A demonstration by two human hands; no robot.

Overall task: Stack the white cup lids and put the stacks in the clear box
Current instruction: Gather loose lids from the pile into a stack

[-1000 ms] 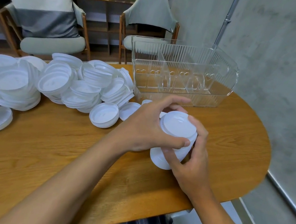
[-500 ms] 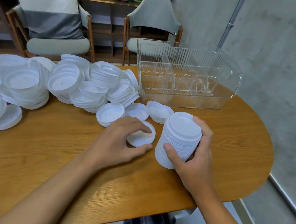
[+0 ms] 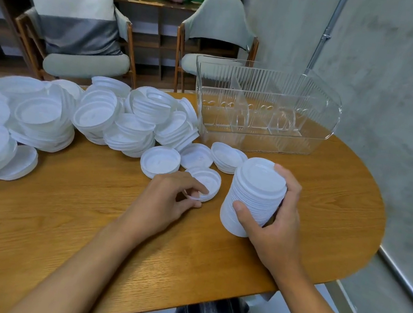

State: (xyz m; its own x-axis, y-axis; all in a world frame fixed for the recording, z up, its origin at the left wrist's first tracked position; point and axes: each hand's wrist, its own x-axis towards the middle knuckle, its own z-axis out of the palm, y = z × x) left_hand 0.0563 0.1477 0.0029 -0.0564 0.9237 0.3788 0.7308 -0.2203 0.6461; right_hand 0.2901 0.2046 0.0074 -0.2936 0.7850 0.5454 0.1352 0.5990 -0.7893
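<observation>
1. While the right hand (image 3: 275, 228) wraps the tall stack (image 3: 254, 198) of white lids, thumb on the near side and fingers round the far side, the stack's foot appears to rest on the table (image 3: 55, 227), leaning a little. Grip: clenched round the stack.
2. Left hand (image 3: 166, 201) is at a single lid (image 3: 206, 183) lying rim-up just left of the stack. Fingertips curl over its near rim, thumb below. Grip: pinching that lid, which does not look clear of the table yet.
3. Loose lids (image 3: 125, 117) lie heaped across the table's left and middle. A few more sit between heap and stack.
4. Clear box (image 3: 318, 135) stands at the table's far side, behind the stack. Dividers inside, no lids in it.
5. Handling, judged: thin moulded plastic, very light, springy, slick. One lid takes best by a rim pinch, since the flat face offers no purchase. A hard squeeze would likely buckle it.
6. Stack, judged: nested but loose, prone to lean and fan out. Hold round mid-height, with support under the foot when lifting to the box.
</observation>
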